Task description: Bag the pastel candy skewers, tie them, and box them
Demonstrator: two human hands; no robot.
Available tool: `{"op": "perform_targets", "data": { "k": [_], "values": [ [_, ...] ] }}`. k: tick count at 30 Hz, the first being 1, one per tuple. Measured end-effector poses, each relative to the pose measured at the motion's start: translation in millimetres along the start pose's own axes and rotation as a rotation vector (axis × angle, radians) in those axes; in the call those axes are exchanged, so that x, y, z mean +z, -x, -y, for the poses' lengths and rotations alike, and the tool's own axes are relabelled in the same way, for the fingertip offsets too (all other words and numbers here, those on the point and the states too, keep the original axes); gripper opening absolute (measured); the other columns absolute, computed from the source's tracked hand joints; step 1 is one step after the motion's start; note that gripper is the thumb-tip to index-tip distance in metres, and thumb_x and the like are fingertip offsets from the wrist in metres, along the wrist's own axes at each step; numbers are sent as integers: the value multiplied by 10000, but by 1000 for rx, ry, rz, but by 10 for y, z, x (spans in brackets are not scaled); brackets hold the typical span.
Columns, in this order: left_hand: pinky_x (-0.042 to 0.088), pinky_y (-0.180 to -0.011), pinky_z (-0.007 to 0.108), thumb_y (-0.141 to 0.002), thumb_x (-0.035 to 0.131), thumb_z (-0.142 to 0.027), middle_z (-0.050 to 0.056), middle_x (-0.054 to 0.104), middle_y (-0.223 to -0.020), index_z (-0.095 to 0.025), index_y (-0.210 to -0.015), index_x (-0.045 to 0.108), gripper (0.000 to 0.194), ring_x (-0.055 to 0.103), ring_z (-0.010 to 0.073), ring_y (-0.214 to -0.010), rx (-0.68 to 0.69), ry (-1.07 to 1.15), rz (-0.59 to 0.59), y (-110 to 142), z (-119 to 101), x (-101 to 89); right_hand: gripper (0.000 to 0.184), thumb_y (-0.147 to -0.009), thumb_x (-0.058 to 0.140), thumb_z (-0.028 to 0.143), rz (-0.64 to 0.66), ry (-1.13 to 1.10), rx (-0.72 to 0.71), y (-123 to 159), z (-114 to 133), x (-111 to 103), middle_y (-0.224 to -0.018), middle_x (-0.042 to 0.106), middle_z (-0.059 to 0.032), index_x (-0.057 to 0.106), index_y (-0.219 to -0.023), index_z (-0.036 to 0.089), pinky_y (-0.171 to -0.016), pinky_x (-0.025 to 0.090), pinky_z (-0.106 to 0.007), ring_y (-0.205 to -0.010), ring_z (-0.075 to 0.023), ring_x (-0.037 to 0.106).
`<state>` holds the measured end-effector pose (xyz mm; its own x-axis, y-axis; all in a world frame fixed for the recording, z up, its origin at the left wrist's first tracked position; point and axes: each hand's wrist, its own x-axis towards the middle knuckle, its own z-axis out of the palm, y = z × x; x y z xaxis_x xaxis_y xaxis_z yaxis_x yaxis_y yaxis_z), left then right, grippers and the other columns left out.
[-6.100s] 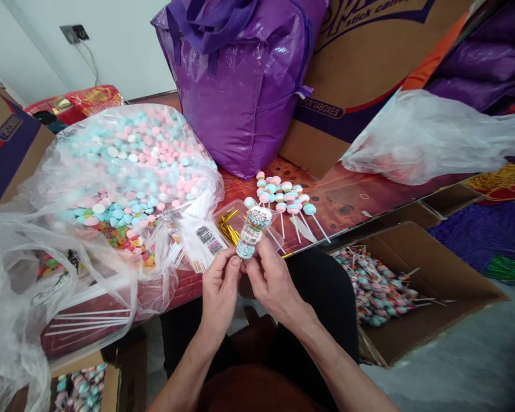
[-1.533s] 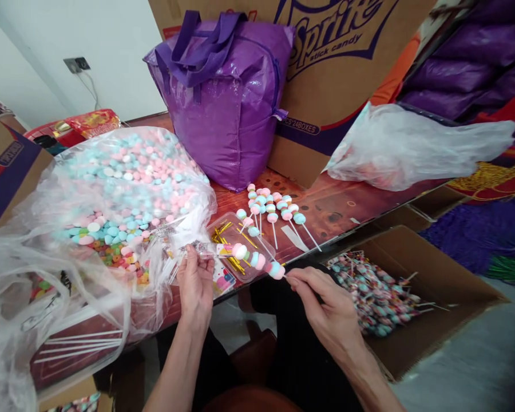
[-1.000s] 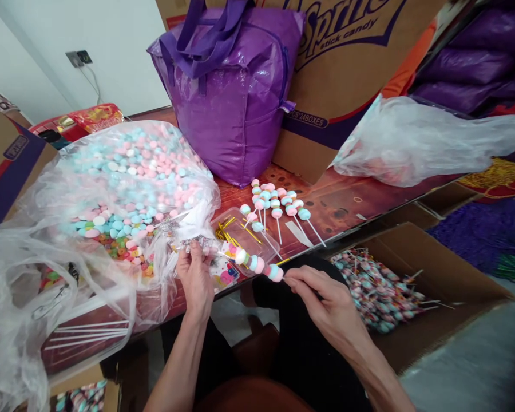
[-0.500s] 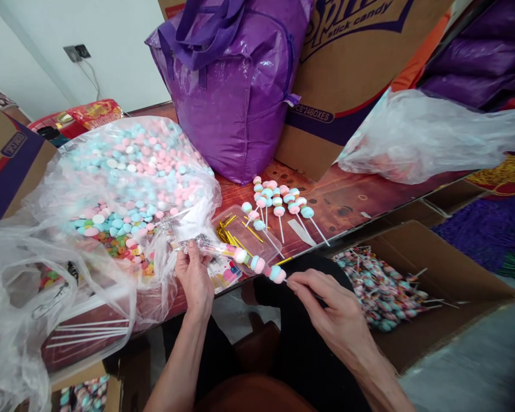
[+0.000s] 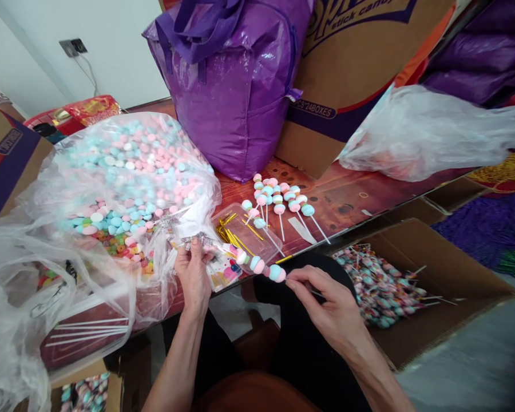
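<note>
My left hand (image 5: 194, 280) pinches a small clear printed plastic bag (image 5: 212, 247) between thumb and fingers. My right hand (image 5: 330, 303) is closed on the stick of a candy skewer (image 5: 258, 264) strung with pink, blue and white candies. The skewer slants up to the left, and its far end appears to sit inside the bag's mouth. Behind it on the table lie several finished-looking candy skewers (image 5: 278, 199) without wrappers. A clear plastic tray (image 5: 264, 246) beside them holds gold twist ties (image 5: 232, 232).
A big clear bag of loose candies (image 5: 129, 166) covers the table's left side, with white sticks (image 5: 90, 332) in front. A purple bag (image 5: 240, 103) and a carton (image 5: 360, 63) stand behind. At right, an open carton (image 5: 450, 280) holds wrapped skewers (image 5: 381, 286).
The view has shifted slightly. Both hands keep their grips, and the skewer stays in nearly the same position at the bag's mouth.
</note>
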<state>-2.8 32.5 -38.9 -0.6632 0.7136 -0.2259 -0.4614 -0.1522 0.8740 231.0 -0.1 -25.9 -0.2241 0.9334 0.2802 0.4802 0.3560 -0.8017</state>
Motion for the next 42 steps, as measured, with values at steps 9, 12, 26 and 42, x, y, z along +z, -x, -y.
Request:
{"op": "perform_targets", "data": {
  "k": [9,12,26,42],
  "values": [
    [519,-635,236,-609,868,-476,-52,607,-719,-170,-725,562,448,587,78,-612,-2,15,-27,-12,-5,-13,105,-927,610,241,-1,-89,97,-12,17,32,-749,616,9,668,-841,223,-648,422,-271,-675,-147,552],
    [507,-639,230,-591,880,-468,-52,622,-738,-171,-732,558,460,617,85,-634,-24,60,-57,-1,7,-10,119,-922,610,245,-9,-103,124,-14,49,53,-739,613,10,662,-820,216,-628,420,-262,-662,-142,543],
    [530,-608,225,-634,857,-468,-51,602,-703,-166,-747,581,424,594,77,-595,37,-65,-4,-71,26,-68,118,-928,610,121,-34,39,-155,-26,21,3,-835,684,-12,656,-929,230,-715,410,-327,-754,-169,584],
    [474,-487,172,-508,938,-391,-47,619,-603,-156,-706,581,471,638,98,-540,-259,-6,174,-212,-129,-130,126,-948,581,216,-47,-104,35,-59,-2,153,-777,663,-3,667,-856,220,-646,456,-255,-700,-150,609]
  ]
}}
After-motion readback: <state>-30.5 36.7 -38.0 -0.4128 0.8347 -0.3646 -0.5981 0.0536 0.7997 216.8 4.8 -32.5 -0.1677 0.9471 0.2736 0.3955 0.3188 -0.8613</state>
